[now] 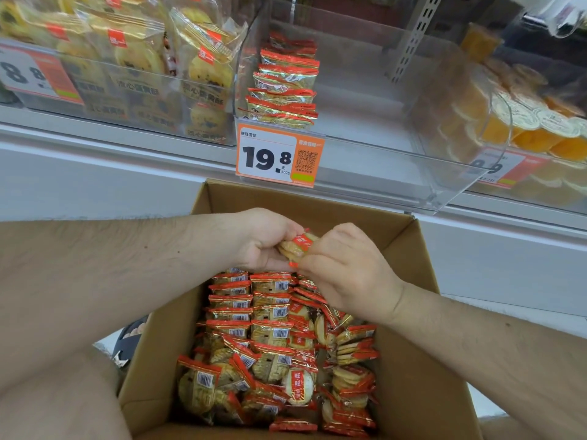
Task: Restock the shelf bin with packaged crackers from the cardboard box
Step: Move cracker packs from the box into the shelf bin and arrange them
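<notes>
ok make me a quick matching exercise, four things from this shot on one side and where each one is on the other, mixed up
Things:
1. cracker pack
2. box
3. price tag
4. bin

Places:
A. on the bin's front, lower left
B. on the shelf above the box, a row of packs along its left side
C. held between both hands, left hand and right hand
D. below the shelf, open and full of packs

Pairs: 1-C, 2-D, 3-A, 4-B
</notes>
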Demonstrator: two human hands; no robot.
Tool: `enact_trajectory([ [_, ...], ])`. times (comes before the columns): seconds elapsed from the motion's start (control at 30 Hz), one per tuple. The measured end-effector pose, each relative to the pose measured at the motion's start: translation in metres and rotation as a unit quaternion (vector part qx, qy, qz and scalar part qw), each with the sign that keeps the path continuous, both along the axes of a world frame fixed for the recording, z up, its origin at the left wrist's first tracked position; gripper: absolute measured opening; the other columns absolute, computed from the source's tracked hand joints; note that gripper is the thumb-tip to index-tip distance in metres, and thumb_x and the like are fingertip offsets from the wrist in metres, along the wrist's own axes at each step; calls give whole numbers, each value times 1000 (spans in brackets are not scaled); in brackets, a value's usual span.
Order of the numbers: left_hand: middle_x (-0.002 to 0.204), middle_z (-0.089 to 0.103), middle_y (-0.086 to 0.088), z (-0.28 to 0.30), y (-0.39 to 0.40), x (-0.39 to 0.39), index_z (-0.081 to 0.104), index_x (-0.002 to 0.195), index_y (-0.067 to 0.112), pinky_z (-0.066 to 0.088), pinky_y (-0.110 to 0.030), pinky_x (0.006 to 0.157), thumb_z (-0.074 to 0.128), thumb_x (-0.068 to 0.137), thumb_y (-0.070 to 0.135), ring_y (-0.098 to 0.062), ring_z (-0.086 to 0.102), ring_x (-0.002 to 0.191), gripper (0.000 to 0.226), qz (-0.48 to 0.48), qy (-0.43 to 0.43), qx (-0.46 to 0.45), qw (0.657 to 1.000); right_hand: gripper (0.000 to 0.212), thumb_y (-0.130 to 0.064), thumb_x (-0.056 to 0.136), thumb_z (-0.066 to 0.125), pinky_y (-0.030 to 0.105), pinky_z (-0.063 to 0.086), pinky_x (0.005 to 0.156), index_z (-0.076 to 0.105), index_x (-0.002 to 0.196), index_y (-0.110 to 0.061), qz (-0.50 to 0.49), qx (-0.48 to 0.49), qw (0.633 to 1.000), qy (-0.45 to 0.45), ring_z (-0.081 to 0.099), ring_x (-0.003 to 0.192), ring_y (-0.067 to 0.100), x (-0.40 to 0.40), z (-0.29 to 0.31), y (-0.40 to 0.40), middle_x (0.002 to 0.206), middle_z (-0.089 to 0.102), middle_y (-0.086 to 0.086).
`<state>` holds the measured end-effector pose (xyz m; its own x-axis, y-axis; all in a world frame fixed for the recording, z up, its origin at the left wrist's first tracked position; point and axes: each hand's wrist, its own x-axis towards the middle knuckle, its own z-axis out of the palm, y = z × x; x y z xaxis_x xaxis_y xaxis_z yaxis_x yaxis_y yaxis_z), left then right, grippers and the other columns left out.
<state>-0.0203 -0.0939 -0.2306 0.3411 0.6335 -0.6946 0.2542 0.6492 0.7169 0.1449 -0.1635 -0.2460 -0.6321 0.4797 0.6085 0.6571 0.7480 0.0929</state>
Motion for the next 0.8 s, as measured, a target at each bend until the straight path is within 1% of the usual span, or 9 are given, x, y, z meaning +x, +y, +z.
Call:
enact_trajectory([
  [0.1, 105, 64, -10, -1, -3, -1, 64, 94, 18, 57, -29, 52, 49, 99, 6, -24, 67, 88, 20, -53, 82, 95, 991, 8, -15, 88, 62, 35, 49, 76, 68, 91, -11, -198, -187, 959, 82, 62, 81, 22, 34, -25, 21, 86, 66, 2],
  [0.17, 101, 59, -3, -2, -6, -3, 65, 92, 22, 53, -28, 50, 50, 99, 9, -20, 60, 86, 21, -121, 138, 157, 970, 8, -16, 88, 59, 35, 53, 76, 66, 92, -15, -371, -347, 860, 54, 64, 87, 23, 65, -53, 39, 91, 67, 1],
  [0.23, 98, 58, 1, -6, -7, -2, 66, 92, 24, 47, -25, 50, 50, 99, 10, -14, 54, 72, 21, -175, 159, 176, 956, 7, -21, 87, 59, 31, 53, 72, 63, 91, -18, -461, -483, 743, -33, 64, 87, 23, 81, -81, 44, 96, 68, 2],
  [0.33, 102, 59, 2, -6, -10, 0, 67, 93, 22, 39, -26, 49, 52, 96, 5, -11, 45, 54, 23, -201, 160, 183, 949, 17, -22, 84, 60, 29, 50, 69, 55, 100, -17, -487, -561, 662, -98, 63, 90, 24, 83, -116, 39, 103, 65, 4],
  [0.47, 99, 58, 2, -9, -5, -4, 67, 94, 23, 37, -24, 48, 51, 91, -1, -14, 47, 61, 29, -188, 176, 169, 951, 37, -12, 85, 58, 34, 51, 69, 46, 120, -16, -514, -527, 676, -25, 63, 93, 29, 77, -140, 28, 97, 61, 6],
  [0.57, 107, 55, 4, -11, -2, -9, 67, 93, 24, 39, -22, 45, 50, 91, -3, -14, 49, 67, 32, -184, 190, 158, 951, 23, -14, 88, 58, 33, 51, 71, 54, 110, -19, -483, -504, 708, -108, 64, 94, 27, 77, -129, 27, 102, 66, 4],
  [0.63, 103, 57, 2, -13, 1, -12, 68, 93, 25, 42, -27, 52, 51, 92, 2, -15, 50, 72, 28, -177, 196, 148, 953, 7, -19, 89, 58, 31, 49, 72, 55, 94, -22, -431, -494, 736, -169, 63, 96, 25, 75, -106, 26, 103, 66, 2],
  [0.7, 105, 59, 4, -13, 5, -15, 70, 93, 25, 49, -33, 64, 53, 94, 10, -15, 51, 74, 22, -161, 190, 140, 958, 3, -22, 86, 58, 31, 49, 72, 56, 87, -20, -400, -464, 772, -170, 63, 93, 25, 73, -77, 25, 96, 66, 1],
  [0.8, 103, 64, 3, -10, 8, -16, 72, 103, 22, 47, -35, 69, 59, 93, 24, -16, 55, 80, 16, -135, 157, 119, 971, 10, -21, 78, 55, 34, 49, 67, 64, 80, -16, -335, -317, 884, -72, 62, 76, 24, 68, -28, 11, 75, 60, -2],
])
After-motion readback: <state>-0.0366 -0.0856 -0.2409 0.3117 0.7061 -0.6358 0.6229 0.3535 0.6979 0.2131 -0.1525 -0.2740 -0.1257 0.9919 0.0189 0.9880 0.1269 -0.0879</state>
